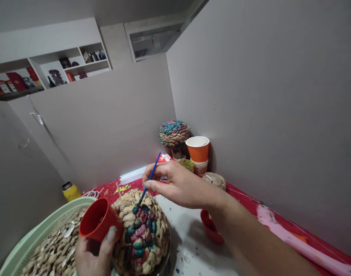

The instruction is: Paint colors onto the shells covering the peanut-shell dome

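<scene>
My right hand (169, 180) pinches a thin blue paintbrush (152, 168), its dark tip touching the upper part of a rounded form covered in peanut shells (159, 226). Many shells on it are bare tan; a patch in the middle is painted teal, pink and dark purple. My left hand (96, 255) is wrapped around a red plastic cup (94, 220), tilted so its mouth faces up and left, close against the form's left side. What lies deep in the cup is hard to make out.
A green basket (28, 234) of peanut shells is at left, near a yellow bottle (71, 191). Behind stand a painted shell mushroom shape (174, 133), orange paper cups (198, 151) and a ball of twine (215, 180). A red bowl (211, 230) sits under my right forearm. Grey partitions (261, 96) enclose the table.
</scene>
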Demonstrator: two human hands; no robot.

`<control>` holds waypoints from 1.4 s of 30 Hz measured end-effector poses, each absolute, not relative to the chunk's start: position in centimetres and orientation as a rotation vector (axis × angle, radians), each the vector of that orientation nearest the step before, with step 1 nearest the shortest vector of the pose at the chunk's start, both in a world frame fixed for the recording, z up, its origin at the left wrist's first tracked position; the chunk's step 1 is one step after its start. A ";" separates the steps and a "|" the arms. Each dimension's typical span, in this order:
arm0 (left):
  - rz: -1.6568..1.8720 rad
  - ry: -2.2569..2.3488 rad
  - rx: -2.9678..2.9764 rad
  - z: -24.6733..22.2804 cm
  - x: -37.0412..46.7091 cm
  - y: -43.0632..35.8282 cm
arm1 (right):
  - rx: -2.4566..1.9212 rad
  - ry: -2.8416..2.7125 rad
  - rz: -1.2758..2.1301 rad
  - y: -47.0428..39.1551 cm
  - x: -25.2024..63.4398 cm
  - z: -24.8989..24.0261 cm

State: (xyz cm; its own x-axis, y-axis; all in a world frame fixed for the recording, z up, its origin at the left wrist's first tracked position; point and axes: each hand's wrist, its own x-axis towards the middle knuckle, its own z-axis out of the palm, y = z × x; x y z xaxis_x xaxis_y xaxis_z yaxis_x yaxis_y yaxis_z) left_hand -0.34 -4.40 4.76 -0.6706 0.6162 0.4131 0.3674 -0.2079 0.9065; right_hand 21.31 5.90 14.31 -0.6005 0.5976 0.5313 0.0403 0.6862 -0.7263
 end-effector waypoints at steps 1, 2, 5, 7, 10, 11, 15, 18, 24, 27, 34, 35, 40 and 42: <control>1.984 1.852 1.173 4.7 -0.4 -4.4 | -0.478 -2.072 0.862 5.8 21.2 14.3; 1.984 1.855 1.170 4.7 -0.4 -4.4 | -0.467 -2.054 0.849 5.8 21.1 14.3; 1.988 1.862 1.164 4.6 -0.4 -4.3 | -0.452 -2.031 0.781 5.9 20.5 13.9; 1.992 1.856 1.170 4.6 -0.3 -4.3 | -0.455 -2.057 0.719 6.0 20.3 13.7; 1.999 1.860 1.185 4.7 -0.3 -4.3 | -0.478 -2.109 0.698 6.0 20.6 13.7; 1.998 1.867 1.191 4.7 -0.3 -4.3 | -0.488 -2.123 0.706 5.9 20.8 13.9; 1.984 1.882 1.204 4.9 -0.4 -4.4 | -0.497 -2.117 0.742 5.5 21.3 14.3; 2.000 1.867 1.178 5.0 -0.3 -4.4 | -0.498 -2.051 0.740 5.7 20.9 14.1; 2.006 1.850 1.100 5.2 0.0 -4.4 | -0.511 -2.125 0.691 5.9 20.9 13.9; 1.997 1.853 1.105 5.2 -0.1 -4.4 | -0.515 -2.132 0.723 5.6 21.3 14.4; 2.012 1.858 1.119 5.8 -0.4 -4.6 | -0.414 -1.742 0.871 5.8 20.9 14.2; 2.021 1.848 1.126 6.0 -0.5 -4.7 | -0.372 -1.664 0.925 5.8 20.9 14.1; 1.956 1.781 1.248 6.6 -1.1 -5.5 | -0.236 -1.449 1.012 3.9 21.1 14.1; 1.944 1.761 1.300 6.5 -0.7 -5.7 | -0.231 -1.484 0.946 2.6 21.0 14.3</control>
State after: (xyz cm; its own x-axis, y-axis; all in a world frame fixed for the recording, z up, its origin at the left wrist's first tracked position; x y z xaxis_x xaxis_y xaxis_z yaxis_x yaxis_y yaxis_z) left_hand -0.67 -5.71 6.51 -0.5876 0.6691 0.4551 0.3869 -0.2616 0.8842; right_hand 20.97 2.58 14.29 -0.1828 0.6526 0.7353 -0.3911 0.6379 -0.6634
